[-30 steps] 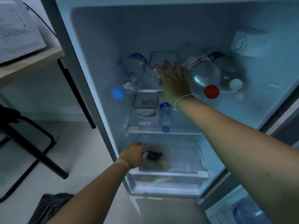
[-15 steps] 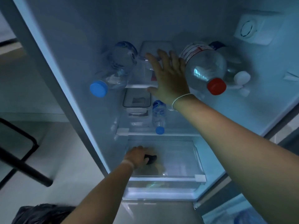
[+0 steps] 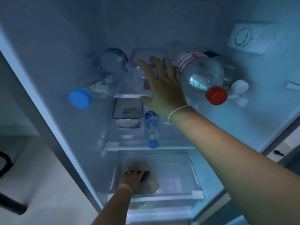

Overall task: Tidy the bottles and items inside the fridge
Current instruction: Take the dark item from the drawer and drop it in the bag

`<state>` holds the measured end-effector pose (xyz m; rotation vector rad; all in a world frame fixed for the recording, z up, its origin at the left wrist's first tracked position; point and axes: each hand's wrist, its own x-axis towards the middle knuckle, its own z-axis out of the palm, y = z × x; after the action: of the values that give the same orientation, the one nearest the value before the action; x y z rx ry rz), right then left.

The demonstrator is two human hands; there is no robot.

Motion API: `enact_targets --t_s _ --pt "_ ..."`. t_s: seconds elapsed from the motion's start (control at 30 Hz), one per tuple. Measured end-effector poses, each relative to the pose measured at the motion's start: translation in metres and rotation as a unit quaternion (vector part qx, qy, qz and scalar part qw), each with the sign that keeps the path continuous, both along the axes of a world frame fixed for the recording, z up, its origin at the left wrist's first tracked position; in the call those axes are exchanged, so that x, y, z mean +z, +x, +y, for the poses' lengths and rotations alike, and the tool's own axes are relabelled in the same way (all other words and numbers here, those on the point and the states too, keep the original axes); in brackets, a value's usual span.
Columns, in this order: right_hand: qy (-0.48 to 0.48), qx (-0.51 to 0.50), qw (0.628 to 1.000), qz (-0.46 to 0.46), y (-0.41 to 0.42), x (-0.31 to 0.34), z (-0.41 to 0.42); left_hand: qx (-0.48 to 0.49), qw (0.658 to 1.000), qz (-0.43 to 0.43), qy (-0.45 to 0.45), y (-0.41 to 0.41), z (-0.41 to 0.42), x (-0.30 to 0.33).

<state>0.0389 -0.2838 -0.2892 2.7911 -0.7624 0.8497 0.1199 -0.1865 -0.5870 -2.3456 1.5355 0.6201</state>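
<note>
Inside the open fridge, my right hand (image 3: 162, 88) reaches to the top shelf with fingers spread over a clear container (image 3: 146, 53). A blue-capped bottle (image 3: 103, 78) lies left of the container. On its right lie a red-capped bottle (image 3: 201, 73) and, behind that, a white-capped bottle (image 3: 233, 75). On the middle shelf sit a lidded clear box (image 3: 127, 111) and a small blue-capped bottle (image 3: 151, 125). My left hand (image 3: 131, 177) is down in the bottom drawer (image 3: 178, 194), closed on a dark item (image 3: 146, 174); this area is blurred.
A white control box (image 3: 250, 38) is fixed to the fridge's right inner wall. The fridge's left wall edge (image 3: 48, 114) runs diagonally beside my left arm. A black chair frame (image 3: 9, 205) stands on the pale floor at the left.
The view has moved closer into the fridge. My left hand has gone deeper into the bottom drawer with the dark item. My right hand stays spread over the clear container.
</note>
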Motion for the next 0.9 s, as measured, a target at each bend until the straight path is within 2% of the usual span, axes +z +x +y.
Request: enact_targets --t_s 0.3,0.47,0.7,0.8,0.9 --pt "-0.027 -0.012 1.000 -0.009 0.003 -0.004 -0.002 -0.005 0.999 -0.022 0.022 0.008 -0.015 -0.018" --pt "-0.039 -0.016 0.999 -0.012 0.003 -0.005 -0.005 0.011 0.999 -0.030 -0.003 0.008 -0.016 -0.025" --pt "-0.051 -0.018 0.998 -0.017 0.004 -0.008 -0.006 0.116 0.989 0.061 -0.065 0.003 -0.016 -0.041" --pt "-0.051 -0.020 0.998 -0.016 0.004 -0.007 -0.005 0.139 0.983 0.083 -0.086 0.001 -0.012 -0.033" --pt "-0.040 -0.023 0.999 -0.008 0.004 -0.006 -0.005 0.175 0.966 0.145 -0.124 0.003 -0.006 -0.021"
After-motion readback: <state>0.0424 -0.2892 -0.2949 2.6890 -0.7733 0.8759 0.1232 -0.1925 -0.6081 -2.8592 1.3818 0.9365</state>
